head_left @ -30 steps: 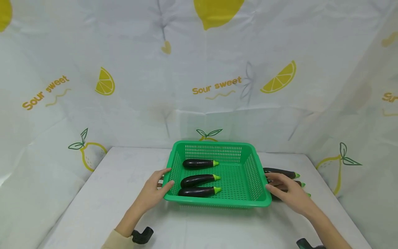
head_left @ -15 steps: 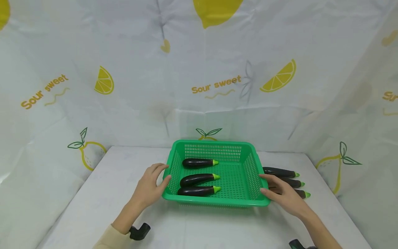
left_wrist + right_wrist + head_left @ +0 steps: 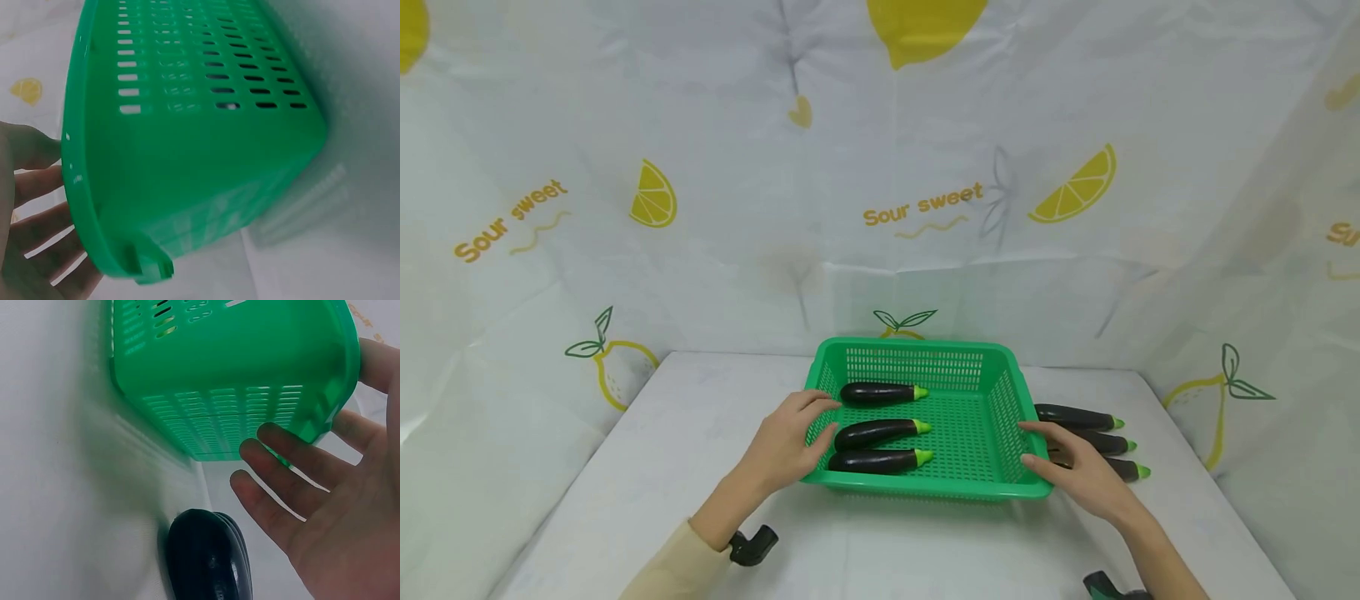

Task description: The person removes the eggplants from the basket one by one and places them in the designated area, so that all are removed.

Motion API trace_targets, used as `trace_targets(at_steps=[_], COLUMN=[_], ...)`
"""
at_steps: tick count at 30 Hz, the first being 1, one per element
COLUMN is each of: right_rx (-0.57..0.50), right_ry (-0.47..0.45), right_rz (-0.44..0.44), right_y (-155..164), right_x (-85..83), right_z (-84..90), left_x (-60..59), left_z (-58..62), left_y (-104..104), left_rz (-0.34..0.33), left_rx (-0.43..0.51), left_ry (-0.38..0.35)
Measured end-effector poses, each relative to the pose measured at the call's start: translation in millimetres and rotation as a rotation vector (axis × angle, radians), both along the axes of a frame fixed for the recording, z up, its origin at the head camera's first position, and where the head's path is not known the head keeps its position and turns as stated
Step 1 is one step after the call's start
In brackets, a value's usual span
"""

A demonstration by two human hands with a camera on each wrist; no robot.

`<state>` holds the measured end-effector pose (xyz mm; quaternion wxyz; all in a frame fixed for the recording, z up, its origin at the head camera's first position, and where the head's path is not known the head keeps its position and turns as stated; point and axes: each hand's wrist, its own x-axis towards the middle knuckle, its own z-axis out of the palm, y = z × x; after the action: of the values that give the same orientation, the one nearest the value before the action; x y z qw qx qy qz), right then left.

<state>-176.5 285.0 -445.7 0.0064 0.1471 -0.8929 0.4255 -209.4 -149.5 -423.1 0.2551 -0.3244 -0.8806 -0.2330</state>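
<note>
Two hands: both were set at the green basket [image 3: 977, 492], one on each short side, with the basket between them.
Table [image 3: 662, 467]: white cloth was seen on all sides; open room lay to the left of the basket and along the near edge, less to the right.
Basket position: it was stood near mid-table, close under the back curtain [image 3: 880, 208], long axis running left to right.
Left hand [image 3: 786, 446]: it was laid over the left rim, fingers spread into the basket, thumb at the near corner; whether the rim was truly gripped could not be told. In the left wrist view the fingers [image 3: 37, 250] were seen straight beside the basket wall.
Right hand [image 3: 1075, 467]: it was held loose and flat at the right wall, fingertips touching or just off the rim, grasping nothing; the right wrist view showed the fingers [image 3: 287, 500] apart from the wall.
Three aubergines inside [image 3: 880, 433]: they were laid parallel in the left half, stems to the right, nearest the left hand.
Three aubergines outside [image 3: 1078, 417]: they were laid on the table just right of the basket, partly behind the right hand, narrowing the room there.
</note>
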Motion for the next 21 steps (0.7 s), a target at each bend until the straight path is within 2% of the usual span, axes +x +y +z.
trace_targets(at_steps=[5, 21], right_rx=[-0.004, 0.001], right_ry=[0.005, -0.005], right_rz=[0.001, -0.002], right_y=[1, 2], right_x=[-0.2, -0.9], right_z=[-0.2, 0.6], left_x=[-1.0, -8.4], left_z=[4.9, 10.2], left_y=[13, 42], left_rz=[-0.034, -0.033], left_rx=[-0.039, -0.256], left_ry=[-0.054, -0.295])
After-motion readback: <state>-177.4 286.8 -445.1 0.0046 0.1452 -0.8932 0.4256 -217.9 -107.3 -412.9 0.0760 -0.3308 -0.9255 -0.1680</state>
